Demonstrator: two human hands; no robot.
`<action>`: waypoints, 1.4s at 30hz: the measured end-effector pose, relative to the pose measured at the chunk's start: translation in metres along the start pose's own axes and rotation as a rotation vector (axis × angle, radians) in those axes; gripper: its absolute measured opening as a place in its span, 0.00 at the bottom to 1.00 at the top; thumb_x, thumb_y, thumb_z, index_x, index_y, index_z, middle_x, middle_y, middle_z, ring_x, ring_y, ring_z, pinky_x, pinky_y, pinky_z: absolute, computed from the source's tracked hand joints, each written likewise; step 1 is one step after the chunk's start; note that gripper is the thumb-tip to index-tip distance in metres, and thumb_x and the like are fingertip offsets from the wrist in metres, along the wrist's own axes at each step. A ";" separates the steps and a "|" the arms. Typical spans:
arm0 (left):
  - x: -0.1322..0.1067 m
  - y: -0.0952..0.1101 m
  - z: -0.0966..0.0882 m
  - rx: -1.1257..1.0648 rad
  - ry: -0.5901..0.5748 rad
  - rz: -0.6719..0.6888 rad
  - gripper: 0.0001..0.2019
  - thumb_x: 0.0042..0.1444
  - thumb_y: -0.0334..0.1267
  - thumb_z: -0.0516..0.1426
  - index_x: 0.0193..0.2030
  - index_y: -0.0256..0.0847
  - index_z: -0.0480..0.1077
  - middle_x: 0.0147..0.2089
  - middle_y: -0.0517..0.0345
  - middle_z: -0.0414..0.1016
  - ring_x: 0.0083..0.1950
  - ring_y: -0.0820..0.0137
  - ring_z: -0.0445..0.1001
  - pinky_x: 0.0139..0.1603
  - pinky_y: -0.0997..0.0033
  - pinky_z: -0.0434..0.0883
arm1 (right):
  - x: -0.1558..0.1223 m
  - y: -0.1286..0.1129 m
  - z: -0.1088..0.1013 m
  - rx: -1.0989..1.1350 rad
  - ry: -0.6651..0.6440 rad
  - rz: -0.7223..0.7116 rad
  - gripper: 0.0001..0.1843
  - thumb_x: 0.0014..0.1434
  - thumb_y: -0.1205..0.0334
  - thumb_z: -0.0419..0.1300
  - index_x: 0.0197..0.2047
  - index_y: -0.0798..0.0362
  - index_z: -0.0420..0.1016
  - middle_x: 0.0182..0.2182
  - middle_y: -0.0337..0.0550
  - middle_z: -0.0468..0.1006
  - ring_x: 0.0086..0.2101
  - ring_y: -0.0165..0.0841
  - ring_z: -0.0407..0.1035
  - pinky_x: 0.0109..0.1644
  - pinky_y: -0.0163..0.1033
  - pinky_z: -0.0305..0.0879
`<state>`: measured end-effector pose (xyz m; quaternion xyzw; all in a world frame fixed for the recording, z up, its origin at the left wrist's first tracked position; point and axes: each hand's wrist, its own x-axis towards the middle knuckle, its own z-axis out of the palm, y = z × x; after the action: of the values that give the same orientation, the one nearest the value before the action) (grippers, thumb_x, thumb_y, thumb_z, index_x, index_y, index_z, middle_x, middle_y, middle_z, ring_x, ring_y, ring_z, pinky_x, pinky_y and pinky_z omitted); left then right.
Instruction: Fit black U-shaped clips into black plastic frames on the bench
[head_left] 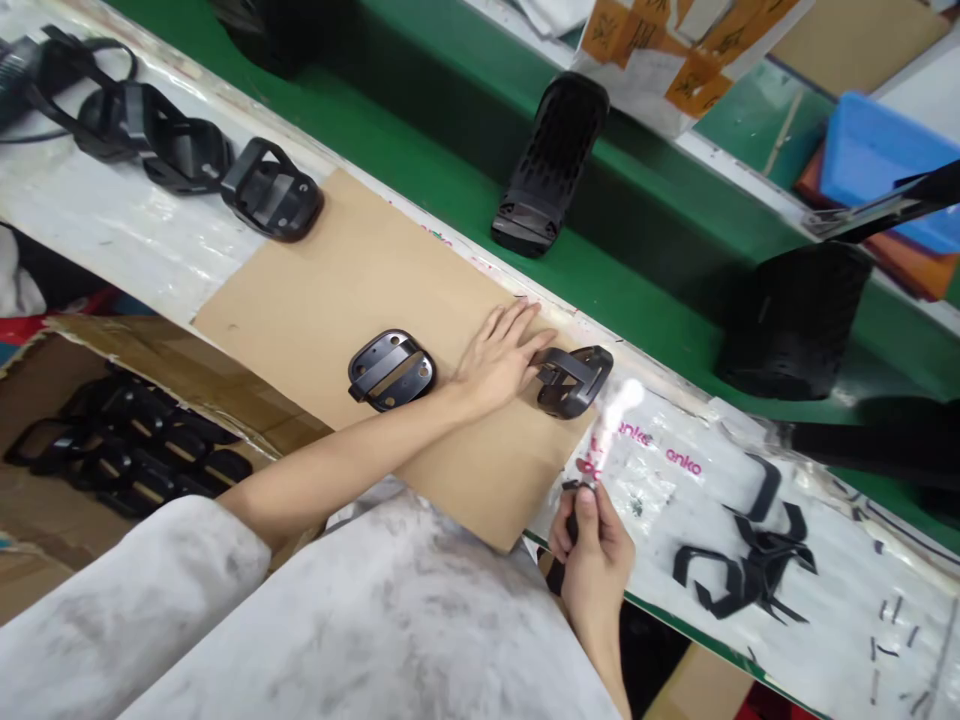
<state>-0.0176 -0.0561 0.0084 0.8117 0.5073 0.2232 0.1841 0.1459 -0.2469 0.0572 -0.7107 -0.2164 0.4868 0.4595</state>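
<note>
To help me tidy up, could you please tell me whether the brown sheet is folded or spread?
Spread: the brown sheet lies flat across the worktop, no fold showing, with a black part resting on it.

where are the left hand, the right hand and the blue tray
left hand (501,362): head view, on the back of the hand
right hand (596,556): head view, near the base of the thumb
blue tray (883,172): head view, on its broad face

Beyond the green surface (442,185) stand 1 white box (637,88) with orange tape (697,92) and 1 blue bin (874,165).
</note>
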 end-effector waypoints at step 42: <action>-0.011 0.073 -0.081 -1.201 -0.483 -0.449 0.13 0.68 0.48 0.57 0.40 0.45 0.59 0.36 0.65 0.67 0.32 0.74 0.68 0.31 0.73 0.64 | 0.020 -0.049 0.017 -0.146 0.110 -0.581 0.18 0.52 0.62 0.73 0.37 0.47 0.66 0.20 0.23 0.61 0.20 0.25 0.57 0.26 0.31 0.59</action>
<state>-0.0122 -0.0905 0.1124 0.4711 0.3961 0.2349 0.7523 0.1466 -0.2008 0.0874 -0.6755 -0.4197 0.2789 0.5383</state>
